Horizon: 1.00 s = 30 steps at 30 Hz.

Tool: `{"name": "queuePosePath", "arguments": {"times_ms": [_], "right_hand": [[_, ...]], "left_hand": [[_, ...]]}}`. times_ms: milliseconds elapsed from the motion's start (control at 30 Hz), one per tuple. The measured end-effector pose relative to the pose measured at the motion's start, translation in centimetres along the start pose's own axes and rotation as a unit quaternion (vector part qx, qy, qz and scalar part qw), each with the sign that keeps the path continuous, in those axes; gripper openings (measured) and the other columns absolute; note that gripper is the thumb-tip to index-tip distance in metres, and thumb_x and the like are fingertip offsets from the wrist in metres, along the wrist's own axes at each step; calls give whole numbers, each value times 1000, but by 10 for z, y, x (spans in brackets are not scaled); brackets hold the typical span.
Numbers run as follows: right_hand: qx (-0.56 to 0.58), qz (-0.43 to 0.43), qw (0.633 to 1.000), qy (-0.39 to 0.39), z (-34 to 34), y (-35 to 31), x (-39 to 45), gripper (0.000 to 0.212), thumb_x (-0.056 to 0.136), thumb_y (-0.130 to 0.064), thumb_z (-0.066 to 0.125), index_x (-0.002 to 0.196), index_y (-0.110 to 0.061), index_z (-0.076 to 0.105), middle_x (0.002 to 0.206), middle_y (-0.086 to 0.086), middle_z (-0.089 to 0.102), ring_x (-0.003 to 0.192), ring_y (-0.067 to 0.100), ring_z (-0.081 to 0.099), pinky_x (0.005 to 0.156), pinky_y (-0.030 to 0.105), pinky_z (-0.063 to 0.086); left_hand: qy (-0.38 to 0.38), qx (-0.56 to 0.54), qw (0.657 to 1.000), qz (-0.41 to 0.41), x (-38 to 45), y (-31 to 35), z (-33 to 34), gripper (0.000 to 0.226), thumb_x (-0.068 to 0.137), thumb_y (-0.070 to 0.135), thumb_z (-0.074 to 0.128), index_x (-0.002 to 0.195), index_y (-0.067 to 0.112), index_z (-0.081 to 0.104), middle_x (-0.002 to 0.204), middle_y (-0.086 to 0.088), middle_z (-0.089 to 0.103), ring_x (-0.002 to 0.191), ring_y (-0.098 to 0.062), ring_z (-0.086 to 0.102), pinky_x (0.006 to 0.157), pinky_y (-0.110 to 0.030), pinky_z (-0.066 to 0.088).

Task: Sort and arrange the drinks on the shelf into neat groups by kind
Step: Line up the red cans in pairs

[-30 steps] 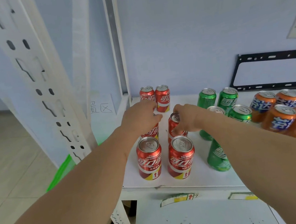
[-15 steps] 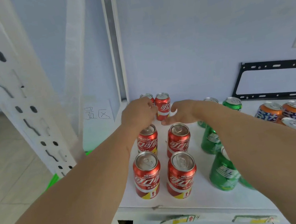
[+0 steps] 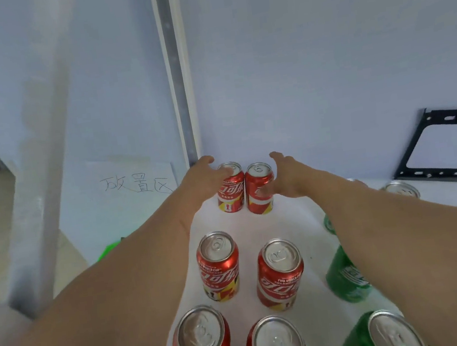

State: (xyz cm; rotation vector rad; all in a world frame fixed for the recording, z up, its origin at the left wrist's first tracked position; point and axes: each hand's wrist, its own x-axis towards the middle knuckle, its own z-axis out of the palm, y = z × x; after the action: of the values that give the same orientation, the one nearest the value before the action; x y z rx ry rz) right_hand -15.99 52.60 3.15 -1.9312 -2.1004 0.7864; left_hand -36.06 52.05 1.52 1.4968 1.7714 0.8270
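Note:
Several red cola cans stand in two columns on the white shelf [image 3: 260, 226]. The back pair is a left red can [image 3: 231, 191] and a right red can [image 3: 259, 189]. My left hand [image 3: 201, 177] lies against the left side of the back left can, fingers extended. My right hand [image 3: 285, 175] sits against the right side of the back right can, fingers also straight. A middle pair [image 3: 218, 265] [image 3: 279, 273] and a front pair [image 3: 201, 343] [image 3: 274, 344] stand nearer me. Green cans [image 3: 344, 276] [image 3: 382, 335] stand to the right, partly hidden by my right arm.
A white shelf upright [image 3: 176, 72] rises behind the back cans, and a thicker post [image 3: 40, 145] stands at the left. A paper sheet with handwriting [image 3: 135, 182] hangs at the left. A black metal bracket [image 3: 448, 149] leans on the wall at the right. More can tops [image 3: 401, 189] show past my right arm.
Both hands have moved from the middle red cans to the back pair and opened out at its sides. The view has shifted closer and lower.

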Motion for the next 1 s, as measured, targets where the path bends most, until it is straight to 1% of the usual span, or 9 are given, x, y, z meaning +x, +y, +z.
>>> {"name": "queuePosePath", "arguments": {"times_ms": [133,200,267,367,433,533,667,767,1000], "right_hand": [[28,-31,999,-25,7,-3,14,112,71,-32,84,154,-23,10,154,7,27,135,29,39,105,42,39],[29,-39,998,-35,9,-4,19,99,74,-27,82,151,-21,19,142,7,44,122,27,49,97,37,43],[34,-35,998,-44,10,-3,20,80,77,-24,78,141,-19,29,119,5,55,105,24,54,84,34,45],[23,-27,998,-43,10,-1,21,67,79,-27,76,129,-17,33,113,6,57,98,25,56,77,35,46],[30,-20,999,-36,9,2,16,69,80,-32,74,132,-17,32,119,8,56,101,27,56,79,36,48],[37,-16,999,-32,7,8,3,83,82,-39,72,147,-20,24,133,8,50,112,29,54,91,39,48],[76,9,996,-38,4,15,-15,66,81,-43,73,134,-20,40,122,6,56,99,25,60,83,41,58],[91,34,995,-40,4,18,-27,61,81,-45,72,127,-17,45,119,7,59,97,25,63,78,38,60],[77,66,995,-14,7,21,-54,67,81,-52,70,129,-15,40,118,8,57,91,24,64,78,39,60]], "left_hand": [[-65,-49,997,-18,14,-3,2,80,87,36,73,153,24,29,156,-6,34,137,-27,41,102,-36,37],[-103,-61,993,-23,19,-4,4,77,84,28,77,149,22,36,144,-4,47,127,-24,49,100,-35,39],[-137,-36,990,-1,23,-6,7,55,80,18,79,128,16,55,122,-3,63,113,-23,60,101,-42,45],[-152,-40,987,13,23,-9,10,38,77,10,79,111,11,61,101,-7,70,97,-23,65,77,-36,52],[-152,-56,987,10,22,-10,11,49,72,16,82,114,15,59,103,-4,69,100,-23,64,70,-32,48],[-140,-81,987,-3,21,-13,10,62,71,16,83,124,24,51,115,-5,64,108,-25,60,77,-37,51],[-143,-105,984,-31,13,-11,4,56,78,17,80,124,28,49,116,-4,62,108,-26,59,91,-47,53],[-177,-97,979,-40,3,-9,0,52,78,21,80,122,28,51,116,-4,62,108,-26,60,89,-47,55],[-182,-95,978,-23,-16,1,-2,53,78,21,78,123,27,51,116,-4,61,108,-25,59,90,-48,55]]}}
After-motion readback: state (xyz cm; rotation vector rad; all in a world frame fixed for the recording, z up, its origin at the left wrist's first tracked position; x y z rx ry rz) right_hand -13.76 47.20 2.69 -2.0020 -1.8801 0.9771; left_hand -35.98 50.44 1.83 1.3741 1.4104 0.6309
